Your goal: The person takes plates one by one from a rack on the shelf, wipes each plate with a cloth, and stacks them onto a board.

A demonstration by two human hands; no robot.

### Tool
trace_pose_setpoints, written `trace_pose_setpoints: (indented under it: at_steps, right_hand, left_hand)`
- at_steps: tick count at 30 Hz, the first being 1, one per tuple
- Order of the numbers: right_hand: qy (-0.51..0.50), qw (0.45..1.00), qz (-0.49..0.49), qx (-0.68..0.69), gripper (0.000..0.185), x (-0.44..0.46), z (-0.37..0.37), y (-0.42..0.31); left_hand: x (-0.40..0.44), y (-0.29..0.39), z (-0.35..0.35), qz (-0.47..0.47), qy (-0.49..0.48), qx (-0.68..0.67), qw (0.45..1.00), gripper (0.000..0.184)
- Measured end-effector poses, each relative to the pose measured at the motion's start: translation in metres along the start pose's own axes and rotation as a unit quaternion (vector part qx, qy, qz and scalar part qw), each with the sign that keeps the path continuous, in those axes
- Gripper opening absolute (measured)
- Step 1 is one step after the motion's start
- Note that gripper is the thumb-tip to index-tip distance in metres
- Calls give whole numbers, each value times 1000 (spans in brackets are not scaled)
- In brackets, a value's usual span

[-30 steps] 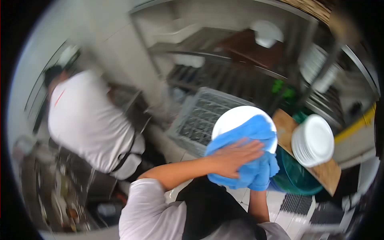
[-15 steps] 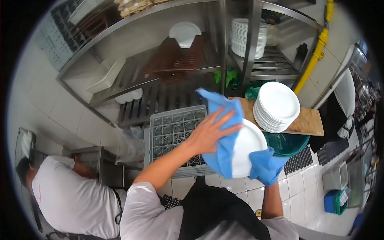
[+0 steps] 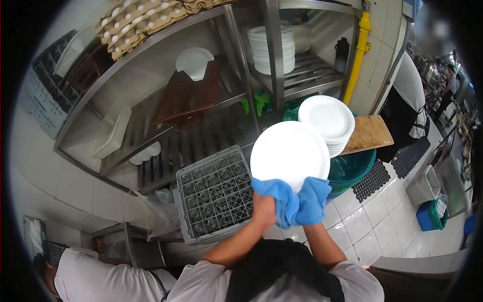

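A white plate [image 3: 290,153] is held up in front of me, its broad face toward the camera. A blue cloth [image 3: 287,199] wraps its lower edge. My left hand [image 3: 263,207] grips that edge at the left through the cloth, fingers mostly covered. On the right, my right hand is hidden beneath the cloth's other end, which is folded over the plate's rim. Just behind the held plate, a stack of white plates [image 3: 327,118] stands on a wooden board [image 3: 370,134]. The board lies across a green bin [image 3: 357,168].
A grey rack of glasses [image 3: 214,194] sits to my left. Metal shelves [image 3: 275,60] ahead hold more stacked plates [image 3: 271,50], a brown tray [image 3: 188,95] and egg cartons [image 3: 136,22]. A co-worker [image 3: 108,277] bends at lower left; another person [image 3: 407,95] stands at right.
My left hand has moved from the plate's face down to its lower edge. The plate has risen and turned its face toward me, with cloth gathered along the bottom. The view has shifted right.
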State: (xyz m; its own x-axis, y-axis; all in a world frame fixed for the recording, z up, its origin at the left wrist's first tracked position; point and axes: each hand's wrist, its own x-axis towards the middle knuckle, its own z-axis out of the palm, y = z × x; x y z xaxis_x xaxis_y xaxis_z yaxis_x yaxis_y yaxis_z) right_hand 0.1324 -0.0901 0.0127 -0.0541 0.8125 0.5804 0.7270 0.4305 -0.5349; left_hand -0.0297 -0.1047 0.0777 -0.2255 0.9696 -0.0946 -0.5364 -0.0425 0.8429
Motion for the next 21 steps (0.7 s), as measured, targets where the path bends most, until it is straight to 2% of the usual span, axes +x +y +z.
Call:
trace_pose_setpoints:
  at_steps: [1, 2, 3, 4, 5, 6, 7, 9, 10, 11, 12, 13, 14, 15, 17, 18, 19, 20, 21]
  right_hand:
    - [0, 1000, 2, 1, 31, 19, -34, -15]
    - [-5, 996, -84, 2, 20, 38, -63, -22]
    - [-2, 985, -173, 3, 10, 58, -73, -21]
    - [81, 965, 7, 251, 13, 72, -61, -25]
    - [155, 847, 190, 473, 17, 75, -44, -28]
    - [78, 918, 102, 374, 20, 72, -45, -9]
    - [81, 919, 103, 373, 20, 64, -37, 1]
    - [33, 982, 58, 174, 21, 64, -31, 3]
    - [8, 997, 41, 72, 22, 61, -28, 2]
    - [-23, 999, 26, -31, 22, 54, -25, 1]
    - [-54, 990, 10, -133, 23, 50, -20, 1]
    - [-90, 968, -5, -233, 24, 44, -15, 2]
    - [-37, 992, -114, -37, 24, 43, -27, 37]
    - [-34, 961, 74, 263, 25, 50, -31, 33]
    - [-28, 968, 119, 220, 20, 70, -50, 0]
    - [-30, 968, 116, 221, 20, 69, -35, 3]
    - [9, 983, 15, 185, 20, 64, -10, 12]
    - [51, 984, -85, 148, 22, 61, 6, 13]
    - [48, 984, -89, 150, 22, 70, -8, -12]
  left_hand:
    - [10, 15, -13, -26, -38, 104, 994, 45]
    - [39, 34, -36, -143, -93, 115, 979, 45]
    - [58, 61, -47, -119, -199, 133, 964, 42]
    - [71, 86, -45, -90, -254, 191, 944, 39]
    - [79, 93, -43, -64, -276, 229, 931, 37]
    - [75, 84, -36, -20, -203, 132, 970, 34]
    - [68, 67, -22, 25, -128, 31, 991, 32]
    - [28, 34, 20, 36, 55, -163, 984, 36]
    - [11, 22, 42, 104, 78, -158, 979, 39]
    - [12, 20, 32, 103, 76, -158, 979, 39]
    - [21, 22, 9, 65, 6, -30, 997, 41]
    - [27, 28, -16, 23, -61, 99, 993, 43]
    - [42, 49, -38, -59, -116, 109, 985, 49]
    - [41, 82, -39, -50, -197, 179, 963, 50]
    - [37, 110, -28, -9, -292, 70, 954, 46]
    - [31, 124, -1, 0, -313, -66, 947, 45]
    - [23, 131, 34, -2, -320, -236, 918, 45]
    - [17, 134, 65, 2, -315, -336, 887, 45]
    - [19, 128, 77, -3, -303, -371, 878, 44]
